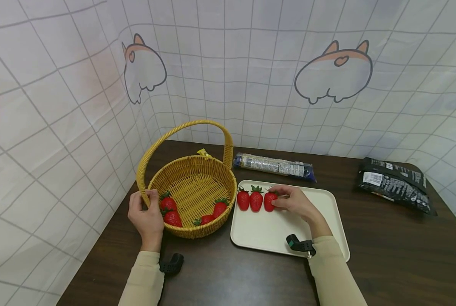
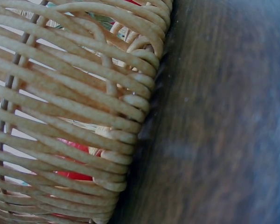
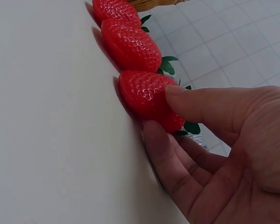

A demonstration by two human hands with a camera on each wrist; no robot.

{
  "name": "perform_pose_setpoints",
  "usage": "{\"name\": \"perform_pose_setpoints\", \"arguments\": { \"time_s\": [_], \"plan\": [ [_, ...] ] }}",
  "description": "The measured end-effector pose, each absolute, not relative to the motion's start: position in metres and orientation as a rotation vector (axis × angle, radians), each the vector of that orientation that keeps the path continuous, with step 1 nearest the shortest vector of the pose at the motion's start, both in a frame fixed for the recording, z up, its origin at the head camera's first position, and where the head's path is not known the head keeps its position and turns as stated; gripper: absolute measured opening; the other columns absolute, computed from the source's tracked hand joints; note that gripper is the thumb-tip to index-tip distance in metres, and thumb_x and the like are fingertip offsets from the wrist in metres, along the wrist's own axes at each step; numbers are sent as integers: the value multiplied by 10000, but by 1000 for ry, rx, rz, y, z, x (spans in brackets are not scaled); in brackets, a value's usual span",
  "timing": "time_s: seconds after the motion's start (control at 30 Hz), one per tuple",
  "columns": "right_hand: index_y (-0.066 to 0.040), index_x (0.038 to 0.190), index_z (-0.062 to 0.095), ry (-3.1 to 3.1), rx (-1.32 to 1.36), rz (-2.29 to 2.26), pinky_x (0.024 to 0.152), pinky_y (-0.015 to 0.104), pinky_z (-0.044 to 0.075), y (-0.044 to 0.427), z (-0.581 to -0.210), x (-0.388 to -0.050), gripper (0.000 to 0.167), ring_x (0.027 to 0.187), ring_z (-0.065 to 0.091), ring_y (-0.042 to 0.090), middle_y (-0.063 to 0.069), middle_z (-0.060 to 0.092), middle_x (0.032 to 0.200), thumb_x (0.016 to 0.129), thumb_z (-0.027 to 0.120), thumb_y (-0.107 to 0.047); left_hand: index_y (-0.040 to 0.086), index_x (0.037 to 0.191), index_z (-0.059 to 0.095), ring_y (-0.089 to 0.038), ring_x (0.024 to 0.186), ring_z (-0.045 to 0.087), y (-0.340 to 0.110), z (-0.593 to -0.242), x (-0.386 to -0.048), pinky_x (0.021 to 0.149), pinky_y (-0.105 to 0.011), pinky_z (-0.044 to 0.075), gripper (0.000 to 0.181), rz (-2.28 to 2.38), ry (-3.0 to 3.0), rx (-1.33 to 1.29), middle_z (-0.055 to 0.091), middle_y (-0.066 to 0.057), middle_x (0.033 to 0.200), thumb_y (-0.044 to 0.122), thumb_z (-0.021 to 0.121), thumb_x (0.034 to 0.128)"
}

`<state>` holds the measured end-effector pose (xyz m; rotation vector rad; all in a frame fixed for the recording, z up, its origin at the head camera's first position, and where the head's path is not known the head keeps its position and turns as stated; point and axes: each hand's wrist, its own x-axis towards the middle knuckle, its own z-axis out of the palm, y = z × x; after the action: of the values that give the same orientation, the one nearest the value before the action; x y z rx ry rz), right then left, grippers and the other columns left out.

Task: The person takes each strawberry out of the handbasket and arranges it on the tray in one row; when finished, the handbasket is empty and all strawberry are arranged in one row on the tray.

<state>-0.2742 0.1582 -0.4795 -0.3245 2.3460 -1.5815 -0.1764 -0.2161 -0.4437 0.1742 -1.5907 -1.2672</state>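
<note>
In the head view, the left hand [image 1: 147, 219] has its fingers curled round the foot of the handle [image 1: 197, 122] of a yellow wicker basket [image 1: 195, 232], which stands on the dark table [image 1: 208, 276] with four strawberries inside, two at the left and two at the front right. The right hand [image 1: 298, 204] pinches the rightmost strawberry [image 1: 268, 202] of a row of three on the white tray [image 1: 262, 231], just right of the basket. A long packet [image 1: 273, 165] lies behind the tray, a black bag [image 1: 396, 185] well to the right. The left wrist view shows the basket's woven side, red visible through gaps. In the right wrist view, thumb and fingers close on the end strawberry by its leaves, its tip towards the tray.
</note>
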Motion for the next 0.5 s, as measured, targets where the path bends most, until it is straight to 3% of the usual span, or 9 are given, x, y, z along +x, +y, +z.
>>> {"name": "perform_pose_setpoints", "arguments": {
  "time_s": [0.5],
  "plan": [
    [3,1273,592,2328,-307,-1616,728,338,551,159,-480,-274,418,895,649,225,244,591,1207,873,700,-48,-123,824,633,-38,817,514,-216,-444,-177,738,-192,389,185,-1256,-1591,162,573,-159,851,36,661,915]
  ]
}}
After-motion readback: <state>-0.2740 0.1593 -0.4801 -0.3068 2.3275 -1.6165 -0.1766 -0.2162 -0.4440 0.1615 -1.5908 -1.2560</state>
